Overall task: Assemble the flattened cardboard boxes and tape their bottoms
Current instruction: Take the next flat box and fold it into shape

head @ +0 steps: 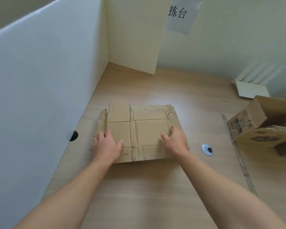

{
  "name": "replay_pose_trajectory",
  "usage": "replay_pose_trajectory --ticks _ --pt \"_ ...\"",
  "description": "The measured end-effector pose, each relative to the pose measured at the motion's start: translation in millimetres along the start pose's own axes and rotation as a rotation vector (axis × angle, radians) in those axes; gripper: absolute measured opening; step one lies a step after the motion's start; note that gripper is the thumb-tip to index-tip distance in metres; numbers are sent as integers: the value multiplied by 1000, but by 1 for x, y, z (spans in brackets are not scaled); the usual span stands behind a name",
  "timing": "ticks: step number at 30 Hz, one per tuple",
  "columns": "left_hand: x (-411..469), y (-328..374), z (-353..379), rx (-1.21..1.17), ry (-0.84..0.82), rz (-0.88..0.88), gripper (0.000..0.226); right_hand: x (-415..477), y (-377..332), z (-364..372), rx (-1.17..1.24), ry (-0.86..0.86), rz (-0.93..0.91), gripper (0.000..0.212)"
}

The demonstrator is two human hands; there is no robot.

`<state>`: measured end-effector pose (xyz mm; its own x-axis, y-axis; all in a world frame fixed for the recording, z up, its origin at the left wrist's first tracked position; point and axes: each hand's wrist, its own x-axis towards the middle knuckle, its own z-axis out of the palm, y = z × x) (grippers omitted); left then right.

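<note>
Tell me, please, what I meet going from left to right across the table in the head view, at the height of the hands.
black hole → left hand → right hand → round grommet → open cardboard box

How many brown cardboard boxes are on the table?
2. A flattened box lies mid-table under the left hand and right hand; an opened box lies tipped at the right edge, partly out of frame. More flats could hide beneath the first.
</note>
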<state>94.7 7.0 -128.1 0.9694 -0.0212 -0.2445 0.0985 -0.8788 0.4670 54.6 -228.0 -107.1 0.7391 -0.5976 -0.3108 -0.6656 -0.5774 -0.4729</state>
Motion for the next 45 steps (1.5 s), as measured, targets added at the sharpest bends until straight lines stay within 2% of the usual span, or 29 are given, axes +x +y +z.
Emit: replay_pose_trajectory --ticks 6,13,18,21,25,27,31,36,39,42,45 --pt "-16 -7 -6 -200 25 -15 62 -14 13 -2 284 7 59 62" --pt "-63 -2 -19 -407 29 47 79 -63 47 -10 604 -17 13 56" --pt "-109 5 -25 -602 -70 119 80 -98 72 -20 725 -37 5 46" --pt "-139 8 -26 -629 -138 163 82 -119 90 -30 781 -44 -1 37" --pt "-177 21 -30 -673 -226 180 106 -147 112 -48 833 -40 13 29" --pt "-193 29 -30 -691 -241 196 110 -160 123 -58 882 -54 12 28" --pt "-219 37 -24 -745 -245 185 99 -187 144 -79 986 -112 -6 25" --pt "-260 33 -15 -779 -213 148 76 -223 183 -104 1039 -190 -45 27" --pt "-289 32 -10 -867 -313 58 71 -243 210 -107 1121 -255 -54 33" --pt "-317 30 -6 -985 -430 -18 53 -261 234 -105 1148 -355 -102 39" --pt "-342 22 -2 -1017 -437 -72 38 -278 253 -99 1079 -459 -151 47"
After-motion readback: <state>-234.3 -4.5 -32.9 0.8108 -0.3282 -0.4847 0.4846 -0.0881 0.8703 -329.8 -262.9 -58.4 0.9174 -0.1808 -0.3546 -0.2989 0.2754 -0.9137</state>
